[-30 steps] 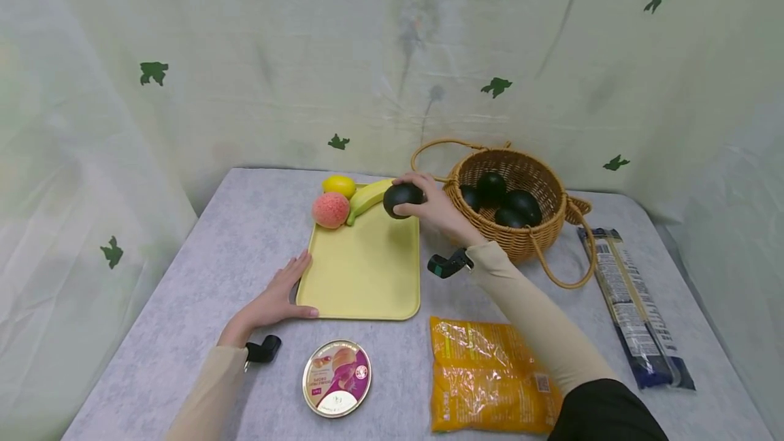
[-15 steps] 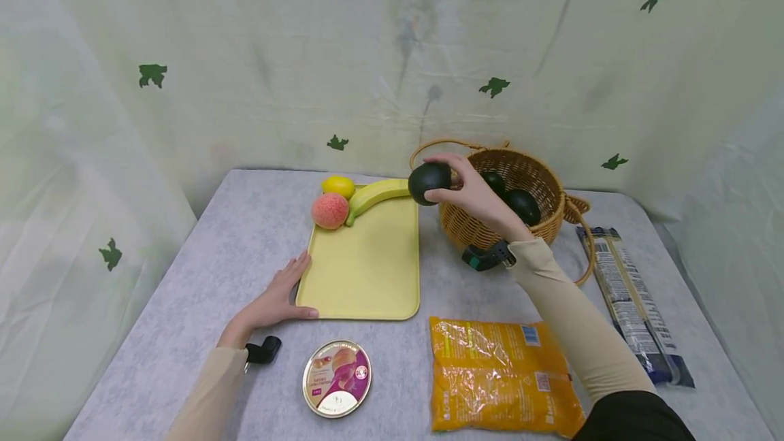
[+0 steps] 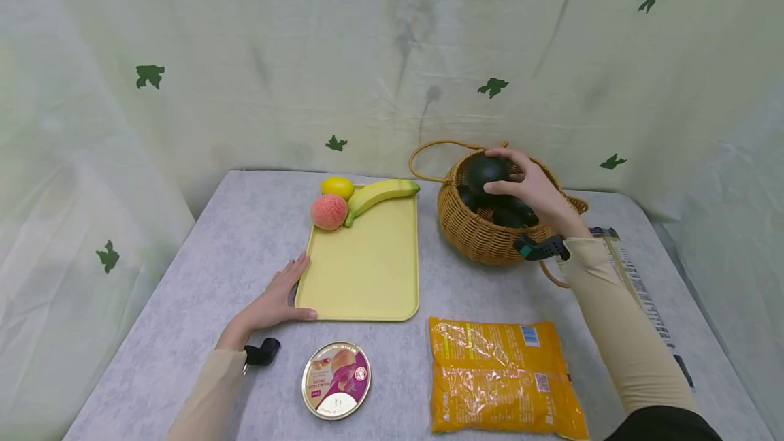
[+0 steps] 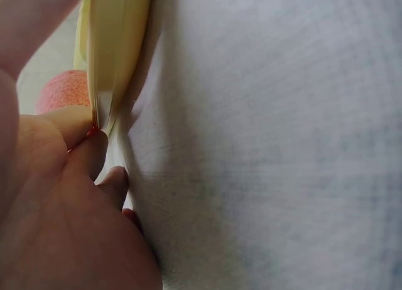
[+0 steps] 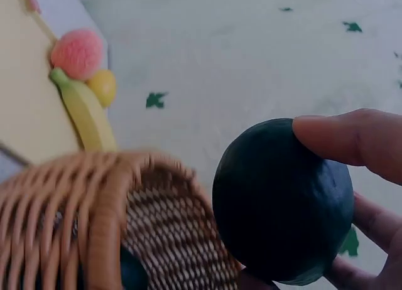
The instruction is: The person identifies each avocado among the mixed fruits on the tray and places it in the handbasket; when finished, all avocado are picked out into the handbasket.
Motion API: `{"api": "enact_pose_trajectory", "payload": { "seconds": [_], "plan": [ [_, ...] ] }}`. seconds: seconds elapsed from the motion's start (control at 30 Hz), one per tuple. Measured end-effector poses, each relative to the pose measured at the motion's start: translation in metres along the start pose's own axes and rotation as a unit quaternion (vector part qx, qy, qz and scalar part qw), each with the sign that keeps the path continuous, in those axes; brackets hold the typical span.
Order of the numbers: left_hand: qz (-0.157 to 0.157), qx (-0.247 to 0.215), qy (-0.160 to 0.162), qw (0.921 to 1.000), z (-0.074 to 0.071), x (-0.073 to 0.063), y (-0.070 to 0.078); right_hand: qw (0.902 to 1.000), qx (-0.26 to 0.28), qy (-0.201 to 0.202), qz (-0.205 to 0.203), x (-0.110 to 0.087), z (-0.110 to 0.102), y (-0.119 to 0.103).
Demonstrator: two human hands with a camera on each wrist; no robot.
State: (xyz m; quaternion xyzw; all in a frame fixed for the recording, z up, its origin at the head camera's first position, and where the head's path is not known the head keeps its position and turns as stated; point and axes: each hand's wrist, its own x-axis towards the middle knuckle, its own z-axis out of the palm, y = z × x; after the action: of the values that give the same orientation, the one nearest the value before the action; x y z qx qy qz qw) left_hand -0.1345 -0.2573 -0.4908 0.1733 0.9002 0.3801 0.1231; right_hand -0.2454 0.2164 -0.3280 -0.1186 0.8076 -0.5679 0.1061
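My right hand (image 3: 531, 188) holds a smooth dark green avocado (image 3: 486, 173) over the mouth of a wicker basket (image 3: 471, 240), its thumb and fingers around the fruit. Inside the basket lie several more dark avocados (image 3: 513, 212), partly hidden by the hand. In the right wrist view, the held avocado (image 5: 282, 202) is beside the basket's rim (image 5: 107, 221). My left hand (image 3: 275, 306) rests with spread fingers against the left edge and near left corner of a yellow tray (image 3: 361, 271). At the tray's far end are a banana (image 3: 381, 194), a pink peach (image 3: 329, 211) and a lemon (image 3: 337, 187).
A round tin (image 3: 336, 380) with a purple label lies in front of the tray. To its right is an orange plastic packet (image 3: 499, 376). A long printed packet (image 3: 637, 284) lies at the far right, partly under the right sleeve. A curtain (image 3: 343, 53) hangs behind the table.
My right hand has carried the avocado rightward from above the tray's far right corner to over the basket. The banana's right end is uncovered now. The left hand stays at the tray.
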Motion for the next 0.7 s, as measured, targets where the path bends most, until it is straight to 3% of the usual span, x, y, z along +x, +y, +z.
{"api": "enact_pose_trajectory", "payload": {
  "seconds": [0.4, 0.7],
  "plan": [
    [-0.007, 0.003, 0.0, 1.0, 0.001, -0.002, 0.0, 0.9983, -0.042, 0.018, 0.037, -0.001, -0.026, 0.021],
    [-0.003, -0.005, 0.0, 1.0, 0.0, -0.002, 0.001, 0.9902, -0.131, -0.016, 0.045, 0.008, -0.024, 0.029]
  ]
}}
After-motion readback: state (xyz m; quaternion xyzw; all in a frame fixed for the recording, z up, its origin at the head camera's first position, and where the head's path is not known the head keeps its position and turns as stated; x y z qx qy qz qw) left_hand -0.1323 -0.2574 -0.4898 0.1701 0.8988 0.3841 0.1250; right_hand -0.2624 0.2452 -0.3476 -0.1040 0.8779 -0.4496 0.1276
